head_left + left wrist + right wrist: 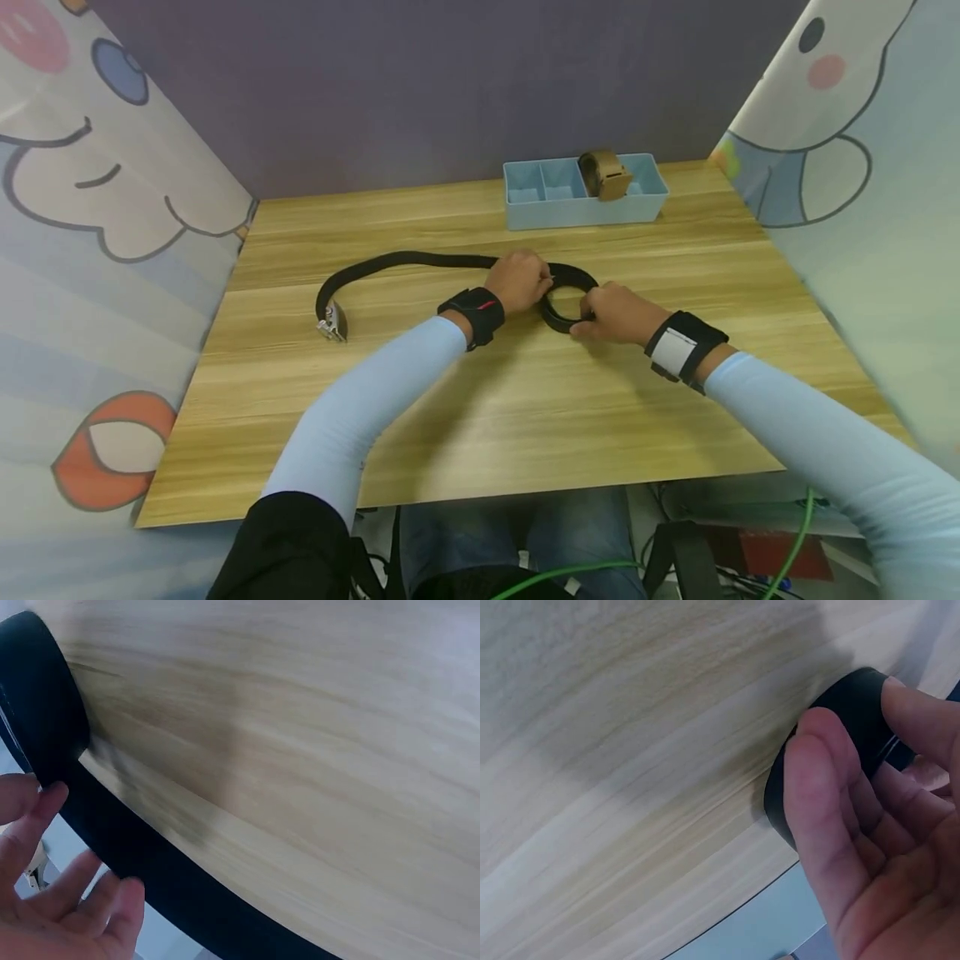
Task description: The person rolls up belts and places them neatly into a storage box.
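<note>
A black belt point(420, 259) lies on edge across the wooden table, its far end wound into a round coil point(573, 274). The silver buckle point(332, 322) is at the loose left end. My left hand point(519, 282) pinches the belt where the strap meets the coil; in the left wrist view thumb and forefinger meet at its edge, other fingers along the strap point(165, 859). My right hand point(621, 313) grips the coil's right side, thumb on one side and fingers curled into the ring. In the right wrist view the fingers partly cover the coil point(862, 701).
A light blue divided box point(581, 216) stands at the table's back edge, right of centre. A tan, rolled strap-like thing point(615, 185) sits in one of its compartments. Patterned panels flank the wooden table point(300, 433). Green cable point(795, 537) hangs below the front edge.
</note>
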`<state>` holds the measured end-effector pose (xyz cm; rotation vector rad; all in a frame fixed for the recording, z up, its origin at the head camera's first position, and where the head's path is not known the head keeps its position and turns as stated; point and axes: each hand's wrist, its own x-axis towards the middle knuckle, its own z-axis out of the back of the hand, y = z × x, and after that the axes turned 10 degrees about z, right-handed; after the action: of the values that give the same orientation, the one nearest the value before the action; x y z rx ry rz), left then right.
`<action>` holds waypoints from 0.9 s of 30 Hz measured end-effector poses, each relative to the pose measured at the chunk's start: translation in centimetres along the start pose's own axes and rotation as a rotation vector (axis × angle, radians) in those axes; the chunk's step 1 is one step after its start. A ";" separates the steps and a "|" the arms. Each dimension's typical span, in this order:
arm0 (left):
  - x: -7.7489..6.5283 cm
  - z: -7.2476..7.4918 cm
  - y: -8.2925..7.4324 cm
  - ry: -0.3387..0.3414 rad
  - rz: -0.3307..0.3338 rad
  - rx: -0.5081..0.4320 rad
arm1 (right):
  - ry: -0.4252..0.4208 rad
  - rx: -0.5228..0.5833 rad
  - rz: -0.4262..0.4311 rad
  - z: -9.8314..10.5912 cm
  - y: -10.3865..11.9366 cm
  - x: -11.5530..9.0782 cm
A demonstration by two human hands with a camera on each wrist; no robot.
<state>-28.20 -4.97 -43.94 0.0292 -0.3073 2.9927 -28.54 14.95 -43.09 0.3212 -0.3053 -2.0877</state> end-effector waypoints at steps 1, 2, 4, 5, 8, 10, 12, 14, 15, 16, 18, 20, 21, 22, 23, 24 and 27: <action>-0.2 0.1 0.1 -0.022 -0.006 0.013 | 0.002 -0.002 -0.007 0.0 0.0 0.0; -0.4 0.2 0.1 -0.044 -0.017 0.025 | 0.000 -0.002 -0.008 0.1 0.0 0.1; -0.8 0.4 0.3 -0.084 -0.049 0.061 | 0.003 0.002 -0.011 0.2 0.0 0.1; -0.9 0.4 0.4 -0.101 -0.062 0.080 | 0.004 0.003 -0.012 0.3 0.0 0.2; -0.8 0.7 0.9 -0.105 -0.067 0.110 | 0.008 0.007 -0.015 0.5 -0.2 0.2; -0.2 0.5 2.0 -0.060 -0.021 0.126 | 0.018 0.008 -0.022 0.5 -0.2 0.3; 0.2 0.2 3.3 0.003 0.046 0.135 | 0.028 0.016 -0.026 0.3 -0.1 0.5; 0.5 -0.2 4.6 0.056 0.098 0.144 | 0.034 0.029 -0.023 0.2 0.0 0.6; 0.5 -0.3 5.2 0.076 0.112 0.151 | 0.033 0.034 -0.021 0.1 0.0 0.7; 0.4 -0.4 5.5 0.084 0.117 0.149 | 0.028 0.039 -0.023 0.0 0.0 0.7; 0.3 -0.4 5.8 0.073 0.104 0.154 | 0.015 0.037 -0.027 0.0 -0.2 0.8; 0.3 -0.2 5.6 0.059 0.067 0.150 | -0.005 0.039 -0.040 0.1 -0.5 0.9; 0.4 -0.2 5.4 0.049 0.047 0.140 | -0.016 0.033 -0.049 0.1 -0.7 1.0; 0.5 -0.1 5.2 0.039 0.026 0.126 | -0.027 0.025 -0.055 0.1 -0.9 1.1; 0.6 0.0 5.0 0.031 0.009 0.108 | -0.040 0.014 -0.056 0.1 -1.0 1.2; 0.6 0.0 4.8 0.033 -0.003 0.090 | -0.051 0.010 -0.056 0.2 -1.2 1.4; 0.9 0.1 4.2 0.048 -0.008 0.023 | -0.083 -0.019 -0.034 0.2 -1.5 1.9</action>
<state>-29.62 -8.98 -44.61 -0.0390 -0.2669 2.9838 -30.72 14.10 -43.65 0.2300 -0.3319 -2.1401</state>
